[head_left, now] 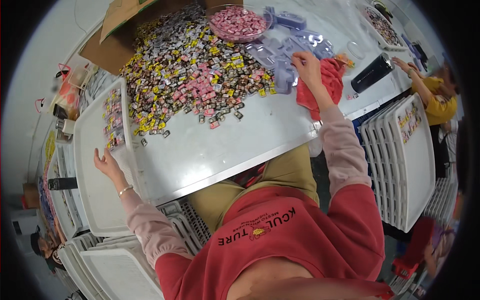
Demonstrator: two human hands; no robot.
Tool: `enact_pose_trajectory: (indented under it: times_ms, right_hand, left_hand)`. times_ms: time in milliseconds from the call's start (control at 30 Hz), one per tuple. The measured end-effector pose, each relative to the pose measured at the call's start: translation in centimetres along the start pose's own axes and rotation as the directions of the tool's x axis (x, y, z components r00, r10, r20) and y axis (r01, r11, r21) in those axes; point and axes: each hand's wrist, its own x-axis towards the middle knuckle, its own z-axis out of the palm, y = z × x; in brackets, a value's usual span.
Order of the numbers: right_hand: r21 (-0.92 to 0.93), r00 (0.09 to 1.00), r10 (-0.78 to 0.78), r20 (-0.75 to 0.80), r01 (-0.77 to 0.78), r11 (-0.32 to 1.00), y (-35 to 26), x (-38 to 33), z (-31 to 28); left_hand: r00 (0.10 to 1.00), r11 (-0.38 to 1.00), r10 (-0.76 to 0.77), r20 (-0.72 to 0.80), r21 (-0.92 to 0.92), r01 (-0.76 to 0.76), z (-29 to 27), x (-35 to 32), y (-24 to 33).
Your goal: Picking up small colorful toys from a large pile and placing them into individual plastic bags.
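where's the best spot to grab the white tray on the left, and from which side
Probably the tray's near long rim, where the left hand already rests. The tray is wide, flat and shallow, with a raised edge fingers can hook under. Its far end, beside the table, carries a few small packets, so coming from the near, bare side and lifting level looks safest.
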Motion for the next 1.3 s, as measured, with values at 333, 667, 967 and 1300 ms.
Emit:
enact_pose_trajectory:
  times_ms: [333, 667, 967, 1300]
  right_hand:
    - [-0.515, 0.902, 0.255, 0.348, -0.043, 0.856, -2.3, 1.7, 9.9]
    - [-0.131, 0.695, 0.313, 0.648, -0.303, 0.944, 1.6, 5.7, 8.7]
    - [-0.372, 0.857, 0.26, 0.445, -0.087, 0.924, -0.2, 3.7, 10.3]
    - [-0.12, 0.738, 0.273, 0.617, -0.255, 0.959, 1.6, 5.6, 9.1]
  left_hand:
    - [0.938, 0.928, 0.035, 0.344, -0.36, 0.098, 6.4, -12.6, 11.8]
    - [0.747, 0.878, 0.057, 0.662, -0.39, 0.279, 10.6, -21.5, 15.0]
    - [0.656, 0.877, 0.027, 0.754, -0.333, 0.347, 10.5, -24.6, 16.7]
    - [0.634, 0.843, -0.055, 0.771, -0.304, 0.444, 9.0, -25.4, 16.7]
